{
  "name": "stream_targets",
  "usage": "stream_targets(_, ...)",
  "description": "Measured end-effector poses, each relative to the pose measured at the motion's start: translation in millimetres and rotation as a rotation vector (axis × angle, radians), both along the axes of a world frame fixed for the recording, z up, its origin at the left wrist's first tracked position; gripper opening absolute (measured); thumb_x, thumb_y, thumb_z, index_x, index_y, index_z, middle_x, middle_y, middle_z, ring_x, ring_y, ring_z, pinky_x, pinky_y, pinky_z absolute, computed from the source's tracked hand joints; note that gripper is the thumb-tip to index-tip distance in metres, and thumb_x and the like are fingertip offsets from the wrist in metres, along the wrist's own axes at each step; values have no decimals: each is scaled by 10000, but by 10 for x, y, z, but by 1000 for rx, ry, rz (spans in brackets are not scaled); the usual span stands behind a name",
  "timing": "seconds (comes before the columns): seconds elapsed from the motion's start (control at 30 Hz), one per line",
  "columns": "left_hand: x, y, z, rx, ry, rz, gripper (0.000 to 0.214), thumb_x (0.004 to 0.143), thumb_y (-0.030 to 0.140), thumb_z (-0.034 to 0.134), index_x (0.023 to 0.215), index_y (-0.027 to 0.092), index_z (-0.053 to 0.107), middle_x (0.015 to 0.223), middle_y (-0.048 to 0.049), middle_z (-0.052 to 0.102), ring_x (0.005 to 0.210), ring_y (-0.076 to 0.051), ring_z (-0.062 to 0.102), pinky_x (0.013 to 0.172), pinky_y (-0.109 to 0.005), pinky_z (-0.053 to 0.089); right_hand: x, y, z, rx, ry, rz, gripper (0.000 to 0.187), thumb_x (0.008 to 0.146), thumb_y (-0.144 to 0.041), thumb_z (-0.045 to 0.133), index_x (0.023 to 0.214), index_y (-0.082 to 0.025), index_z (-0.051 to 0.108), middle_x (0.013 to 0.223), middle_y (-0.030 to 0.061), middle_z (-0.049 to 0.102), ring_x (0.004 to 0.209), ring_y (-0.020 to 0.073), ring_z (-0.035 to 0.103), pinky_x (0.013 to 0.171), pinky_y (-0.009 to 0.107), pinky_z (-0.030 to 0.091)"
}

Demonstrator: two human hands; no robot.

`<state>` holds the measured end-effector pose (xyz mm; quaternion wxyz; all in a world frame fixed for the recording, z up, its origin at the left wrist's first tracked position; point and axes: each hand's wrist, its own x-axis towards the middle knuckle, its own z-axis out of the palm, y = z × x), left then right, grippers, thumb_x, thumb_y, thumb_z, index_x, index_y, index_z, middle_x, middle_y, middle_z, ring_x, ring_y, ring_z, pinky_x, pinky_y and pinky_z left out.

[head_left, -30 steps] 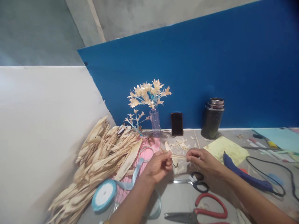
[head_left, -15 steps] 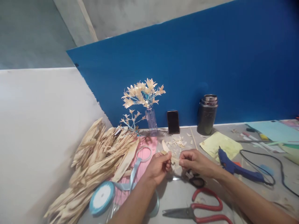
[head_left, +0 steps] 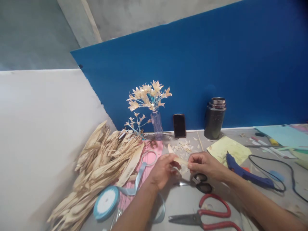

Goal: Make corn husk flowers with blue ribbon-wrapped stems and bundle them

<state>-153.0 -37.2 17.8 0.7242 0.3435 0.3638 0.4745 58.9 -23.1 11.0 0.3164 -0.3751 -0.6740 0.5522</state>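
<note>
Between my two hands stretches a pale strip of dried corn husk [head_left: 181, 161]. My left hand [head_left: 165, 170] pinches its left end, fingers curled. The fingertips of my right hand [head_left: 204, 165] close on the other end. Just below my right hand lie small black-handled scissors [head_left: 203, 183], and nearer to me are large red-handled scissors [head_left: 214, 213]. Beyond the hands, husk scraps [head_left: 183, 146] are scattered on the table. A big heap of dried corn husks [head_left: 103, 170] fills the left side.
A blue ribbon spool [head_left: 106, 203] lies before the heap, by pink paper [head_left: 157, 147]. Husk flowers [head_left: 149, 96] stand in a clear bottle [head_left: 157, 125]. Behind are a phone [head_left: 179, 125] and a dark flask [head_left: 215, 118]. A blue glue gun [head_left: 247, 173] with its cord lies right, near yellow paper [head_left: 228, 149].
My left hand has turned, and the husk strip now shows more broadly between both hands. The whole view has shifted slightly.
</note>
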Motion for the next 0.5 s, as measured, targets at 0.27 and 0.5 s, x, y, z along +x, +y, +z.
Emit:
stream_targets(0.27,198,-110,-128,32,84,-29,365,577,322,886,593,141,569,515,35,494,484,-79,462,505,-219,343,-124,-110,73,-57,75,42,311,759,-437,743,718,-175,581,602,-55,492,535,86,383,491,213,259)
stream_targets(0.5,115,-124,8,-21,-128,-188,353,638,310,877,637,121,578,593,-12,564,517,-83,492,526,-216,386,-70,-118,114,-161,165,184,379,726,-495,774,714,-174,573,628,-38,575,537,82,429,505,207,283)
